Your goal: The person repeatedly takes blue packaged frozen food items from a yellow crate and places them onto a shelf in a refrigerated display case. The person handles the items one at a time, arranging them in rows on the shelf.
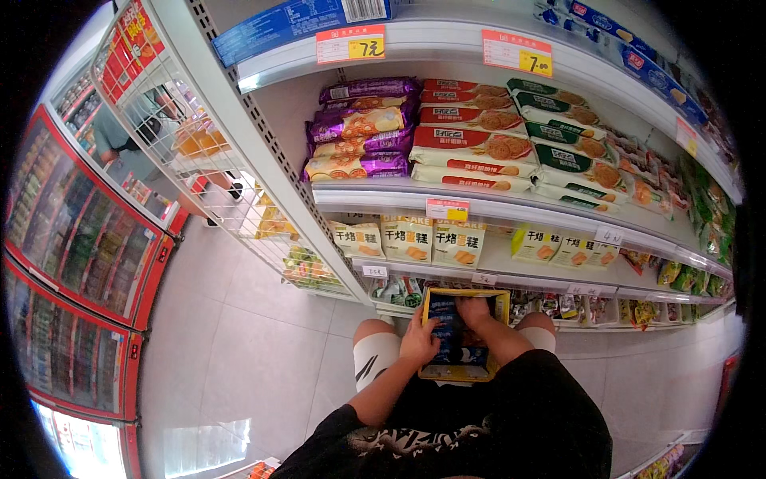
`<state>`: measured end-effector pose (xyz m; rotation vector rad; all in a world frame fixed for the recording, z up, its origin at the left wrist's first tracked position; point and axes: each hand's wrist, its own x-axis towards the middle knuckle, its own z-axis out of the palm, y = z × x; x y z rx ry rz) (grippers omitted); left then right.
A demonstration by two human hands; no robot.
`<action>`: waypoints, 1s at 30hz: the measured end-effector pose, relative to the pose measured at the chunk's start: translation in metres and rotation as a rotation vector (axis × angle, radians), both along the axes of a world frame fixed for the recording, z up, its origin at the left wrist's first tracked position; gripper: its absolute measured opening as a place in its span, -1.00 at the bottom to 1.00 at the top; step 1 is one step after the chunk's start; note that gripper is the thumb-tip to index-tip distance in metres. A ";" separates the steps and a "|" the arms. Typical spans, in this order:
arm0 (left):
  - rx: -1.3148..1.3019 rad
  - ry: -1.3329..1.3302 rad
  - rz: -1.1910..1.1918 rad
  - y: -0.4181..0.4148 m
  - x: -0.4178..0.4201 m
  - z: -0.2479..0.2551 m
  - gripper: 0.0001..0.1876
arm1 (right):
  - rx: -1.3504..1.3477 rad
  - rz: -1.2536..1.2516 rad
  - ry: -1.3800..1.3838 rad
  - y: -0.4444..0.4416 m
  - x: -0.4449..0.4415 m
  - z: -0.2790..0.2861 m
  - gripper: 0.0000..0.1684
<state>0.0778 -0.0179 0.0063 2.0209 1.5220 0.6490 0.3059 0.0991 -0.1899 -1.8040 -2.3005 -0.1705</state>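
Observation:
A yellow cardboard box [459, 378] rests between my knees, its top side open. Dark blue packets [441, 326] fill its left and lower parts. My left hand [421, 342] grips the left wall of the box, with the thumb over the rim beside the packets. Inside the upper right part of the box is my right hand [474, 311]. Its fingertips are hidden, so I cannot tell whether it holds anything. Directly beyond the box, the lowest shelf tier holds small wrapped snacks [400, 291].
Shelves before me hold purple biscuit packs [362, 129], red-and-white biscuit packs [473, 146], green-and-white packs [568, 158] and cake bags [407, 240]. A wire side rack [197, 155] borders them on the left. Red-framed glass-door fridges [78, 239] stand farther left. Another person [125, 129] is behind the rack.

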 end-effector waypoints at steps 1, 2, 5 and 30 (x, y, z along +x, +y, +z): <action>-0.008 -0.008 -0.003 0.000 0.000 0.001 -0.49 | 0.052 0.000 0.026 0.001 -0.001 0.000 -0.44; -0.016 -0.017 -0.007 0.001 0.000 0.003 -0.49 | 0.105 -0.002 0.052 0.002 -0.001 0.000 -0.44; -0.015 -0.006 0.012 -0.001 -0.009 -0.001 -0.50 | -0.140 -0.030 0.134 -0.002 -0.020 0.020 -0.43; 0.032 -0.066 -0.007 0.001 -0.005 -0.003 -0.55 | -0.237 0.204 -0.213 -0.016 -0.009 0.051 -0.50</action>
